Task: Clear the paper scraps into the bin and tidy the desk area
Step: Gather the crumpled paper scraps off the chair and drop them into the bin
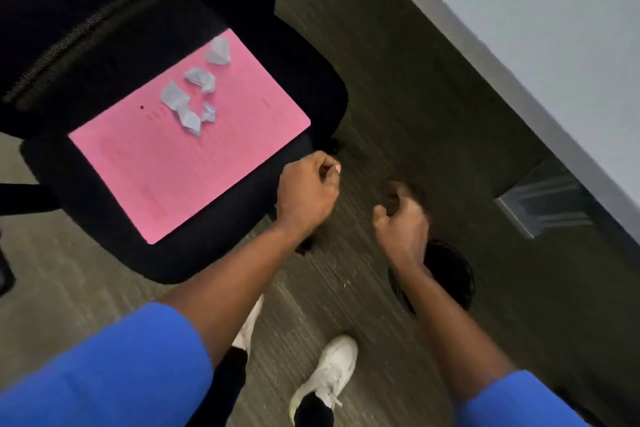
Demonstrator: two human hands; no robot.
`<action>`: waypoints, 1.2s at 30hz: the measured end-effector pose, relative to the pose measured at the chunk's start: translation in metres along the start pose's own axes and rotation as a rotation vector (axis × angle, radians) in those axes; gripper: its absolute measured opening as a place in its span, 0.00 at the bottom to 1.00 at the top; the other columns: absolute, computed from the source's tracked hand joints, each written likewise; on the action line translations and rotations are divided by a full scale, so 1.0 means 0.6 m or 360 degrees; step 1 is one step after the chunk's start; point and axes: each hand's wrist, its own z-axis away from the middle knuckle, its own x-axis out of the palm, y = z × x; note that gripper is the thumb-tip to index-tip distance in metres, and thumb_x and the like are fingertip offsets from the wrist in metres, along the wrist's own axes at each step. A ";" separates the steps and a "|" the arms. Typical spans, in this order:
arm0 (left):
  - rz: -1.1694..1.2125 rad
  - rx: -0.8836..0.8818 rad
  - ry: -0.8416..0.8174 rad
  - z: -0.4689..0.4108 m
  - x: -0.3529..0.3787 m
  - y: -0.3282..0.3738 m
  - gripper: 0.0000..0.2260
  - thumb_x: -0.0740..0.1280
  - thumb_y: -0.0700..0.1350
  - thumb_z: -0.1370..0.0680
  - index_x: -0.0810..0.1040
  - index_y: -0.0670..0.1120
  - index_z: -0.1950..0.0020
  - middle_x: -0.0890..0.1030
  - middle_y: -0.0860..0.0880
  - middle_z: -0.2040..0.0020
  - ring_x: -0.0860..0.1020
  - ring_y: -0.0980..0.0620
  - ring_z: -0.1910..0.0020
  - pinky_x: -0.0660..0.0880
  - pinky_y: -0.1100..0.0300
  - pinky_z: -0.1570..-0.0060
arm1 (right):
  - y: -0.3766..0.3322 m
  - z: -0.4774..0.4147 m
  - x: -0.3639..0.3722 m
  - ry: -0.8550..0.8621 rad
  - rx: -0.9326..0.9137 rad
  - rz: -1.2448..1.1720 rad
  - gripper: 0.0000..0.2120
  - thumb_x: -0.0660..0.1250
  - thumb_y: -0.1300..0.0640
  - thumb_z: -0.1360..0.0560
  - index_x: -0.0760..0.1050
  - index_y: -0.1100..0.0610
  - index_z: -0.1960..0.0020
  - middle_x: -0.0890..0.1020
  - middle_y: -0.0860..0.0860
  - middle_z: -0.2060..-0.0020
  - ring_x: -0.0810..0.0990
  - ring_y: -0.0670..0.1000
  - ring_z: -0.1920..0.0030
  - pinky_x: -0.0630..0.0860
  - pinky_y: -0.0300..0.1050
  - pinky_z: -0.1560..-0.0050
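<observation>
Several crumpled white paper scraps [194, 97] lie on a pink folder [166, 156] that rests flat on the seat of a black office chair [104, 246]. My left hand [306, 191] hovers at the seat's right front edge, fingers curled into a fist with nothing visible in it. My right hand [401, 222] is to its right, above the floor, blurred, fingers curled inward; I cannot make out anything in it. A black round bin [450, 274] stands on the floor just beyond my right wrist, partly hidden by that forearm.
A white desk top [536, 28] runs along the upper right, with a grey metal leg foot [543, 204] beneath it. The chair's mesh back [69, 28] fills the upper left. My white shoes [329, 374] stand on grey carpet.
</observation>
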 end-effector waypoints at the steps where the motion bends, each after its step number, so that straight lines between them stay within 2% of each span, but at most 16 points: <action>1: 0.0017 0.0006 0.0072 -0.013 -0.028 -0.001 0.05 0.71 0.48 0.20 0.86 0.51 0.49 0.87 0.54 0.56 0.84 0.54 0.57 0.83 0.51 0.50 | -0.026 -0.005 0.005 0.0017 -0.0057 0.0009 0.24 0.70 0.55 0.22 0.74 0.51 0.27 0.86 0.57 0.43 0.86 0.59 0.48 0.81 0.51 0.43; 3: -0.0028 0.0051 0.0239 -0.038 -0.083 -0.006 0.05 0.69 0.48 0.19 0.85 0.49 0.48 0.86 0.53 0.52 0.83 0.53 0.54 0.82 0.50 0.49 | -0.075 -0.017 0.017 0.0048 -0.0264 0.0052 0.23 0.71 0.57 0.22 0.74 0.50 0.27 0.84 0.55 0.45 0.83 0.54 0.49 0.78 0.48 0.41; 5: -0.0126 0.0082 0.0438 -0.059 -0.134 -0.022 0.05 0.70 0.49 0.20 0.82 0.49 0.47 0.83 0.52 0.47 0.81 0.50 0.49 0.81 0.49 0.49 | -0.124 -0.026 0.032 0.0046 -0.0453 0.0087 0.24 0.72 0.57 0.22 0.73 0.47 0.28 0.80 0.53 0.42 0.79 0.48 0.47 0.74 0.46 0.38; 8: -0.0273 0.0065 0.0606 -0.089 -0.194 -0.059 0.12 0.73 0.51 0.22 0.79 0.49 0.41 0.78 0.50 0.38 0.76 0.48 0.36 0.78 0.56 0.49 | -0.193 -0.046 0.058 -0.0014 -0.0691 0.0049 0.28 0.74 0.55 0.24 0.72 0.46 0.26 0.74 0.50 0.36 0.80 0.48 0.46 0.83 0.52 0.46; 10: -0.0427 -0.0005 0.0625 -0.106 -0.227 -0.087 0.21 0.76 0.52 0.24 0.76 0.48 0.36 0.74 0.47 0.32 0.72 0.47 0.31 0.78 0.57 0.49 | -0.238 -0.061 0.076 -0.0121 -0.0791 0.0091 0.32 0.74 0.49 0.26 0.69 0.43 0.24 0.70 0.48 0.30 0.79 0.50 0.39 0.85 0.53 0.49; 12: -0.0586 -0.0139 0.0620 -0.115 -0.252 -0.115 0.30 0.78 0.55 0.27 0.72 0.46 0.31 0.70 0.45 0.26 0.68 0.44 0.27 0.81 0.51 0.45 | -0.279 -0.077 0.097 -0.0210 -0.0872 0.0217 0.37 0.73 0.41 0.28 0.64 0.41 0.22 0.65 0.49 0.25 0.74 0.53 0.30 0.85 0.58 0.46; 14: -0.0655 -0.0287 0.0575 -0.122 -0.269 -0.144 0.36 0.79 0.56 0.28 0.69 0.43 0.27 0.64 0.42 0.21 0.64 0.41 0.24 0.80 0.48 0.40 | -0.317 -0.091 0.118 -0.0299 -0.0915 0.0344 0.41 0.72 0.37 0.30 0.60 0.39 0.20 0.61 0.51 0.21 0.72 0.56 0.26 0.83 0.64 0.42; 17: -0.0645 -0.0338 0.0429 -0.127 -0.283 -0.183 0.41 0.80 0.55 0.28 0.64 0.43 0.22 0.55 0.42 0.15 0.59 0.40 0.19 0.78 0.48 0.37 | -0.364 -0.110 0.141 -0.0425 -0.0990 0.0532 0.47 0.76 0.37 0.30 0.55 0.37 0.18 0.54 0.52 0.17 0.63 0.59 0.20 0.78 0.69 0.34; 20: -0.0614 -0.0260 0.0371 -0.137 -0.291 -0.208 0.44 0.79 0.52 0.27 0.60 0.47 0.18 0.50 0.45 0.13 0.56 0.41 0.17 0.78 0.48 0.35 | -0.407 -0.130 0.159 -0.0525 -0.1077 0.0682 0.51 0.79 0.37 0.31 0.52 0.37 0.17 0.48 0.54 0.15 0.54 0.60 0.17 0.74 0.69 0.30; 25: -0.0622 -0.0109 0.0295 -0.158 -0.305 -0.216 0.45 0.80 0.51 0.27 0.59 0.50 0.16 0.53 0.47 0.14 0.60 0.43 0.19 0.80 0.51 0.40 | -0.469 -0.159 0.198 -0.0644 -0.1164 0.0859 0.56 0.80 0.33 0.34 0.50 0.36 0.16 0.43 0.55 0.15 0.48 0.62 0.15 0.68 0.68 0.26; 30: -0.0585 0.0055 0.0115 -0.167 -0.311 -0.224 0.45 0.80 0.53 0.28 0.61 0.53 0.16 0.51 0.46 0.14 0.58 0.41 0.18 0.79 0.49 0.40 | -0.501 -0.178 0.230 -0.0732 -0.1251 0.1145 0.57 0.82 0.34 0.37 0.52 0.33 0.17 0.44 0.56 0.15 0.48 0.65 0.16 0.66 0.68 0.25; 33: -0.0533 0.0134 0.0062 -0.171 -0.311 -0.226 0.34 0.77 0.53 0.25 0.70 0.51 0.21 0.60 0.45 0.17 0.61 0.42 0.21 0.77 0.47 0.35 | -0.507 -0.174 0.244 -0.0710 -0.1365 0.1279 0.51 0.81 0.33 0.35 0.58 0.34 0.19 0.51 0.56 0.15 0.55 0.65 0.18 0.68 0.66 0.26; 36: -0.0552 0.0192 0.0139 -0.170 -0.309 -0.230 0.19 0.74 0.45 0.20 0.79 0.49 0.30 0.71 0.45 0.25 0.68 0.43 0.29 0.76 0.47 0.32 | -0.504 -0.164 0.248 -0.0692 -0.1482 0.1196 0.36 0.79 0.37 0.30 0.70 0.38 0.25 0.65 0.56 0.22 0.65 0.62 0.26 0.75 0.61 0.35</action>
